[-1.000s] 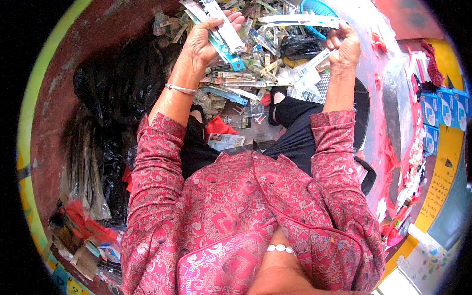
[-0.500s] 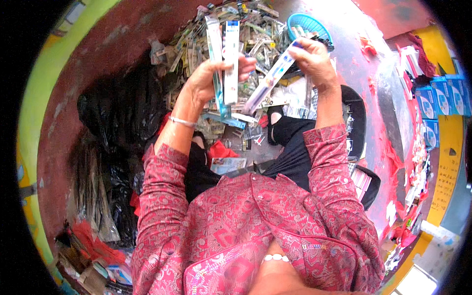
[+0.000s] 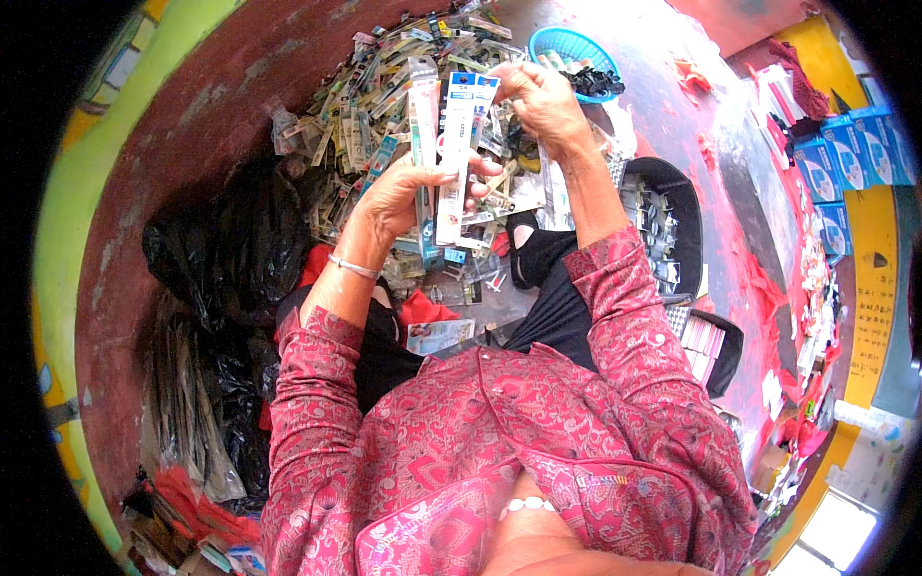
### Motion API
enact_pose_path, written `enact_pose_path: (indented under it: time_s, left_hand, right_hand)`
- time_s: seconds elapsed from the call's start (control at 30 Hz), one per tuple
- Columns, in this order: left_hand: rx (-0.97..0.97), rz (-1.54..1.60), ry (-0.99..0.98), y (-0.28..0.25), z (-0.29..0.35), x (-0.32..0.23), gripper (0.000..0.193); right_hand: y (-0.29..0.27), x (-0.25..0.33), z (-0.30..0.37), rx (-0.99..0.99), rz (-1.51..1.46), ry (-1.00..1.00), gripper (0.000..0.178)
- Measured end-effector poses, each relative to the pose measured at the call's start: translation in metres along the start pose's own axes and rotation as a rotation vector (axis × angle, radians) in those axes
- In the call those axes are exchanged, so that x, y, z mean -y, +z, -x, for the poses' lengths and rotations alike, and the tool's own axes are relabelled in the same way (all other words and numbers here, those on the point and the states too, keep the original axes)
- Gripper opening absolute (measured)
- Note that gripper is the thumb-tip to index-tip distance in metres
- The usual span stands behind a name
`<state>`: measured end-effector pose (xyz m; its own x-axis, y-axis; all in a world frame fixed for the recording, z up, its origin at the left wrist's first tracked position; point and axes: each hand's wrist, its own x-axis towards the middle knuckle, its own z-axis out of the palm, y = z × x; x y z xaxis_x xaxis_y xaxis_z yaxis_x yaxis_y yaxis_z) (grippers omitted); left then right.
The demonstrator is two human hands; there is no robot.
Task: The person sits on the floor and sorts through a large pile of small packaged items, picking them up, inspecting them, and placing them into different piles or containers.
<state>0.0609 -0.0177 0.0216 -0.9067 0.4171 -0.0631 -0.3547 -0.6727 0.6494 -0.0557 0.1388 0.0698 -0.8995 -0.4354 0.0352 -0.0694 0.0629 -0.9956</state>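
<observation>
My left hand [image 3: 401,192] is closed around long, narrow packets held upright: a clear one with a pale teal strip [image 3: 423,106] and a white one with a blue top [image 3: 453,163]. What lies inside them I cannot make out. Fingers of my right hand [image 3: 545,108] pinch the top corner of another slim packet [image 3: 486,91] with a blue-and-white head, which overlaps the white one. Below and beyond both hands spreads a large heap of similar slim packets [image 3: 355,125].
A blue plastic basket [image 3: 574,38] with dark pieces stands beyond my right hand. By my right leg sit an open black case [image 3: 684,230] of small parts and a black box [image 3: 727,357] of pink-white strips. Black plastic sheeting [image 3: 226,230] lies left; blue boxes [image 3: 845,158] are stacked far right.
My right hand has moved left, bringing its packet from apart and slanting to against the packets in my left hand. The whole view has shifted slightly.
</observation>
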Motion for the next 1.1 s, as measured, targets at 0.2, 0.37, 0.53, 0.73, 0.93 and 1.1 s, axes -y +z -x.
enact_pose_path:
  time_s: [0.2, 0.37, 0.53, 0.73, 0.93, 1.1]
  left_hand:
    - [-0.092, -0.208, -0.021, -0.004, -0.003, 0.003, 0.05]
    - [-0.098, -0.09, 0.087, 0.005, -0.003, 0.0, 0.061]
    - [-0.124, -0.128, 0.145, 0.0, -0.002, -0.002, 0.072]
    - [-0.112, -0.113, 0.133, 0.005, -0.001, -0.003, 0.061]
    - [-0.163, -0.08, 0.043, 0.009, -0.004, -0.001, 0.055]
    - [-0.158, -0.088, 0.065, 0.003, -0.004, -0.001, 0.048]
  right_hand:
    - [0.006, -0.002, -0.001, 0.037, 0.341, -0.221, 0.023]
    - [-0.006, -0.013, -0.007, 0.072, 0.026, -0.092, 0.015]
    - [-0.005, 0.0, 0.003, 0.067, -0.032, -0.02, 0.014]
    - [-0.005, 0.001, 0.006, 0.121, -0.339, 0.069, 0.017]
    - [0.002, 0.009, 0.01, 0.139, -0.181, -0.041, 0.023]
    - [-0.009, 0.001, 0.003, 0.11, 0.085, -0.079, 0.022]
